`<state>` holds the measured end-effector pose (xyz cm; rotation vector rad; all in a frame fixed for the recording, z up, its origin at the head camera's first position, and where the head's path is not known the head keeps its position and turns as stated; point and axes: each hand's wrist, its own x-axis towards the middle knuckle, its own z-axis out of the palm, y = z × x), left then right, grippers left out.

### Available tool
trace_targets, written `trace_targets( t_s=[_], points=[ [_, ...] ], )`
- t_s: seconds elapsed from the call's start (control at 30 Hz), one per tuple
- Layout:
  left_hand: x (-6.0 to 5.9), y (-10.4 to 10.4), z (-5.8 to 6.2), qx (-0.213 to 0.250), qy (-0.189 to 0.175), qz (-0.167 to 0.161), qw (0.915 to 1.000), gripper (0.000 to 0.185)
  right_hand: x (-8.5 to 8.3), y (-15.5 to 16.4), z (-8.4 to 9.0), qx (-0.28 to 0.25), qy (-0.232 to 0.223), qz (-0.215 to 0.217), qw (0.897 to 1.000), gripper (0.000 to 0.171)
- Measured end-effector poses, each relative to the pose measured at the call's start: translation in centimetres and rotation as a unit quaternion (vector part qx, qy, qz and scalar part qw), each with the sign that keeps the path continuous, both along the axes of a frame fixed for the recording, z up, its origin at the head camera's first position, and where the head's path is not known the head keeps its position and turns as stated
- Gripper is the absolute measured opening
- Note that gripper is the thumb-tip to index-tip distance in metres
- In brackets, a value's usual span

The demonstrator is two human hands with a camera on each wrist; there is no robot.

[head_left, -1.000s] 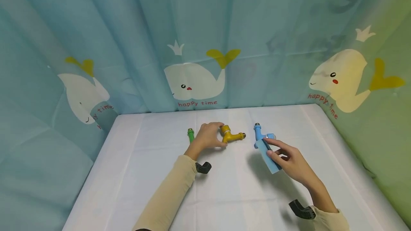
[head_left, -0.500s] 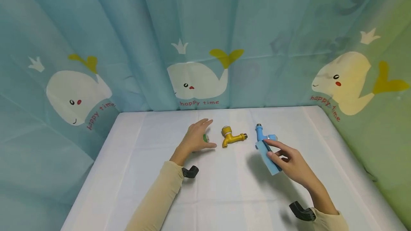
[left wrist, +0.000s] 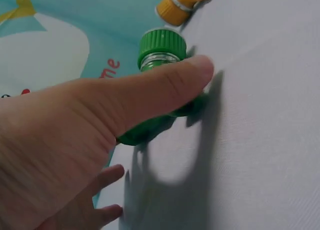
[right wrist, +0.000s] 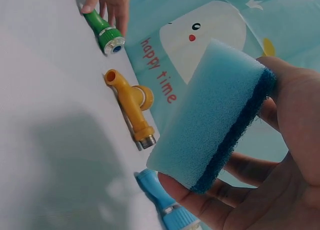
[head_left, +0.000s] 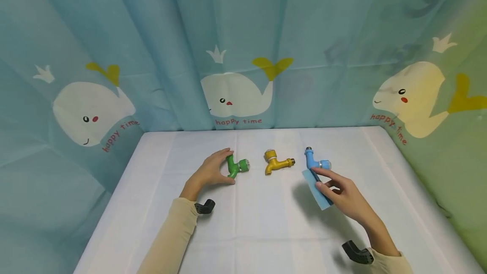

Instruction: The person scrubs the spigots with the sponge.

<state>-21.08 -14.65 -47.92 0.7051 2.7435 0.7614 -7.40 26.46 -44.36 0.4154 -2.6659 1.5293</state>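
A green tap lies on the white table, with my left hand around its left end. The thumb and fingers are spread on either side of the tap; whether they touch it I cannot tell. My right hand pinches a light blue sponge with a dark blue scouring layer, held above the table between thumb and fingers. Beyond the sponge lies a blue tap, partly hidden by it in the head view. Between the two hands is a yellow tap.
The three taps lie in a row on the white-covered table. A blue-green curtain printed with whales rises behind the table and along both sides. Black curved wrist mounts stick out from both sleeves.
My left hand has moved left, from around the yellow tap to around the green tap. The yellow tap stays in place. My right hand holds the sponge nearly still.
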Motion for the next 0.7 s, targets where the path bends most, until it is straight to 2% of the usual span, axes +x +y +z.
trace_targets(
  t_s=[0.23, 0.4, 0.53, 0.63, 0.7],
  points=[
    [-0.1, -0.1, -0.5, 0.040, 0.003, 0.014, 0.9991, 0.102, -0.1, -0.2, -0.4, 0.009, 0.002, -0.004, 1.000, 0.043],
    [0.7, 0.6, -0.6, 0.114, 0.021, 0.032, 0.9927, 0.098, -0.2, -1.0, -0.6, 0.004, -0.010, 0.004, 1.000, 0.043],
    [2.3, 2.0, 0.8, 0.203, 0.011, 0.040, 0.9783, 0.092, -0.6, -2.6, -0.3, 0.006, -0.004, 0.006, 1.000, 0.043],
    [3.6, 3.3, 2.2, 0.272, 0.010, 0.018, 0.9621, 0.088, -1.2, -4.4, 0.0, 0.000, 0.023, 0.009, 1.000, 0.043],
    [4.4, 4.2, 2.9, 0.304, 0.018, -0.007, 0.9525, 0.087, -1.6, -5.7, 0.3, -0.005, 0.059, 0.012, 0.998, 0.044]
  ],
)
